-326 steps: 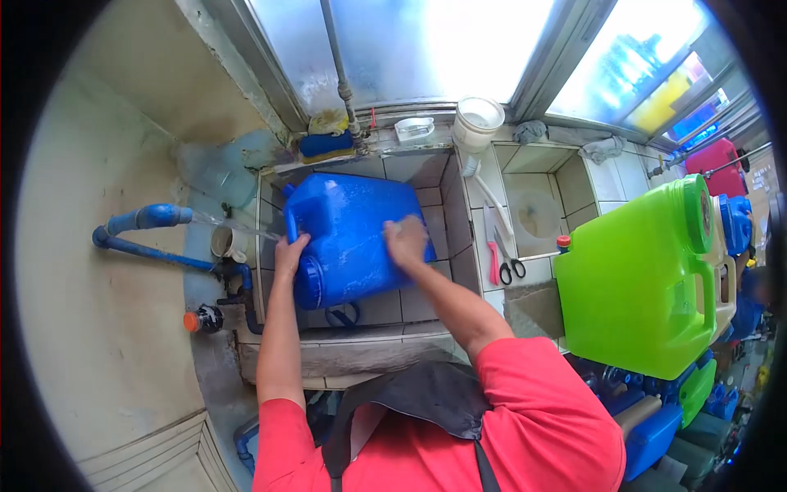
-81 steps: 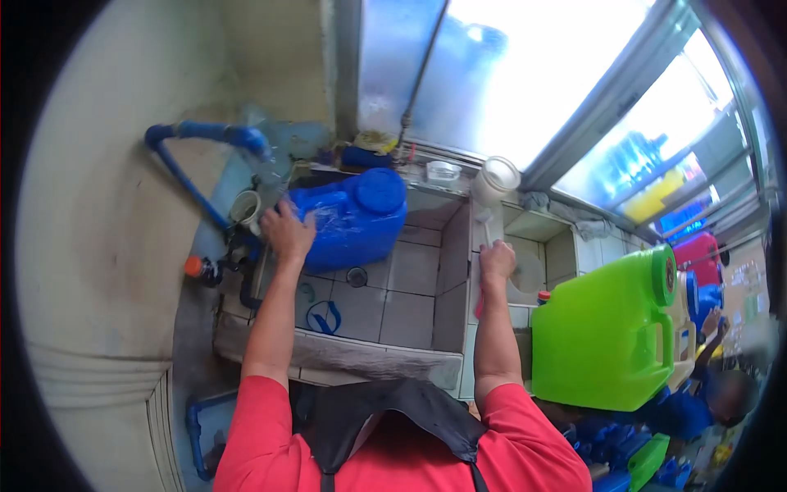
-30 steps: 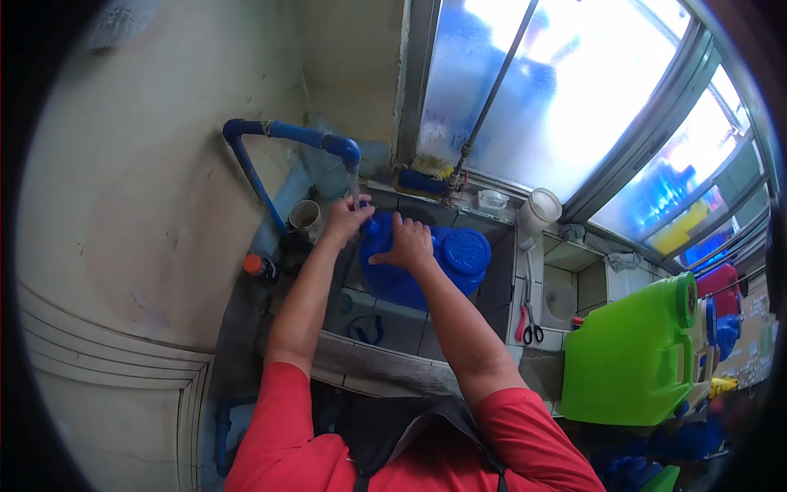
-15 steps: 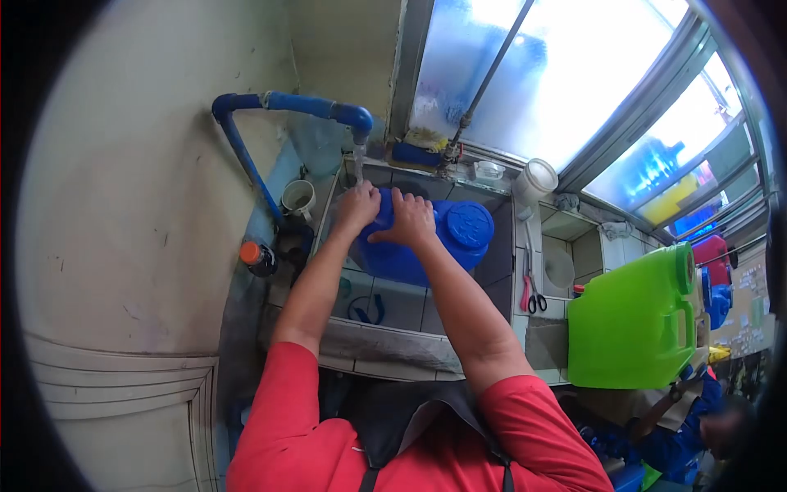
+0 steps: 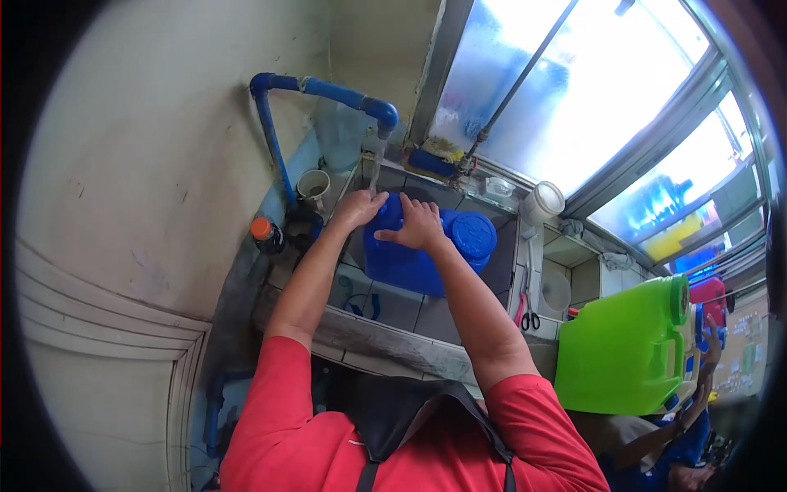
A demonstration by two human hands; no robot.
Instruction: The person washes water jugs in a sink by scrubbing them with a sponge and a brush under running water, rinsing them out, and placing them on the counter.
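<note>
A blue plastic jug (image 5: 402, 266) with a round blue screw cap (image 5: 474, 235) sits in the tiled sink (image 5: 436, 320). My left hand (image 5: 359, 210) is closed at the jug's left end, beside the water stream (image 5: 377, 164). The water runs from the blue pipe spout (image 5: 383, 115); where it lands is hidden behind that hand. My right hand (image 5: 420, 226) grips the jug's top around the handle area, thumb apart from the fingers. Its palm hides part of the handle.
A large green jug (image 5: 615, 353) stands at the right, with a co-worker's arm (image 5: 697, 402) behind it. Scissors (image 5: 530, 307) lie on the right ledge. A white cup (image 5: 314, 187) and an orange-capped bottle (image 5: 266, 234) stand at left. A white tub (image 5: 543, 202) is by the window.
The view has shifted and tilted slightly. Both hands stay on the blue jug, and water still runs. The co-worker's arm has risen behind the green jug.
</note>
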